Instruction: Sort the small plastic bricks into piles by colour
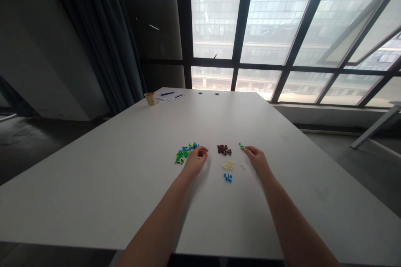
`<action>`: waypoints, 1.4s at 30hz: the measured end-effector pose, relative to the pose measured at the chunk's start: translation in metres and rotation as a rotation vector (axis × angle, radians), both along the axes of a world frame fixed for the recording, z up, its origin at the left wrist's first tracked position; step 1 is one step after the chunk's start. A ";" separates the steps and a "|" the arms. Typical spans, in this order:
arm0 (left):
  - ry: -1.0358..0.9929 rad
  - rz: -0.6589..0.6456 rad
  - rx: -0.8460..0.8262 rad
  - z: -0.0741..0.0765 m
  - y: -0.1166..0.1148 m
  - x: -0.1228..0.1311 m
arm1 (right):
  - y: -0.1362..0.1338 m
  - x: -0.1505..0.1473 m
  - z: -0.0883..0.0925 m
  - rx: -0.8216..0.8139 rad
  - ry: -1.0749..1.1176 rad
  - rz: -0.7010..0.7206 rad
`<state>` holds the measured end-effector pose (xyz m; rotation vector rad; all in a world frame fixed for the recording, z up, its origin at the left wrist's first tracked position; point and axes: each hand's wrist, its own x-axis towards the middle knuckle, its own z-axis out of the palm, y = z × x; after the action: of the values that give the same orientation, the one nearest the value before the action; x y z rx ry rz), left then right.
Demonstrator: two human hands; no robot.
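Right hand (pixel 256 162) is pinching a green brick (pixel 241 146) at its 10 o'clock, fingers (pixel 246 148) narrow; left hand (pixel 196 162) is hovering by the mixed brick pile (pixel 184 152), can't tell if it's holding anything.

The small plastic bricks in the mixed heap (pixel 184 153) are bright green, vivid blue and dark red, jumbled in no pattern. The small maroon plastic bricks (pixel 224 149), the small cream plastic bricks (pixel 228 165) and the small sky-blue plastic bricks (pixel 227 177) each form a cluster of 1 colour. A tiny bright green plastic brick (pixel 241 145) lies apart. The long rectangular table (pixel 94 175) is plain matte white, and the tall black metal window frames (pixel 242 21) make a bold grid. The heavy curtain (pixel 106 50) is dark teal.
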<state>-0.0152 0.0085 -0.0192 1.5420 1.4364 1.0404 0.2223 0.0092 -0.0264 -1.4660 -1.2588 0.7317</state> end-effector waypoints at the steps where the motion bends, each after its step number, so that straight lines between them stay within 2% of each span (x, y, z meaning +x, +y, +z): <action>1: -0.176 -0.046 -0.076 0.000 -0.002 0.006 | -0.003 -0.007 0.001 0.018 -0.042 0.053; 4: -0.578 -0.183 -0.309 -0.002 -0.007 0.021 | -0.013 -0.027 0.003 0.081 -0.155 0.240; 6: -0.715 -0.232 -0.386 -0.004 -0.009 0.028 | -0.018 -0.037 0.004 0.139 -0.210 0.327; 9: -0.823 -0.218 -0.427 -0.004 -0.009 0.033 | -0.022 -0.044 0.006 0.236 -0.269 0.366; 12: -0.886 -0.210 -0.467 -0.003 -0.009 0.034 | -0.022 -0.045 0.006 0.301 -0.300 0.358; 18: -0.912 -0.294 -0.558 -0.005 -0.010 0.039 | -0.022 -0.046 0.005 0.337 -0.335 0.356; 24: -0.931 -0.321 -0.498 -0.004 -0.010 0.043 | -0.024 -0.044 0.008 0.350 -0.340 0.344; 30: -0.855 -0.343 -0.440 -0.006 -0.010 0.041 | -0.027 -0.047 0.012 0.337 -0.353 0.340; 33: -0.757 -0.316 -0.393 -0.010 -0.005 0.038 | -0.026 -0.040 0.016 0.306 -0.419 0.367; 35: -0.578 -0.237 -0.300 -0.012 0.000 0.032 | -0.023 -0.026 0.020 0.244 -0.491 0.372; 37: -0.257 -0.125 -0.125 -0.011 0.004 0.023 | -0.018 -0.005 0.023 0.174 -0.549 0.294; 40: 0.315 0.008 0.151 -0.009 0.006 0.010 | -0.009 0.030 0.023 0.008 -0.657 0.067; 42: 0.596 0.057 0.203 -0.007 0.005 0.004 | -0.004 0.049 0.019 -0.148 -0.708 -0.028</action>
<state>-0.0112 0.0130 -0.0265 2.0859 1.8178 0.8079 0.2716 0.0049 -0.0071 -1.9510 -1.7250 0.2826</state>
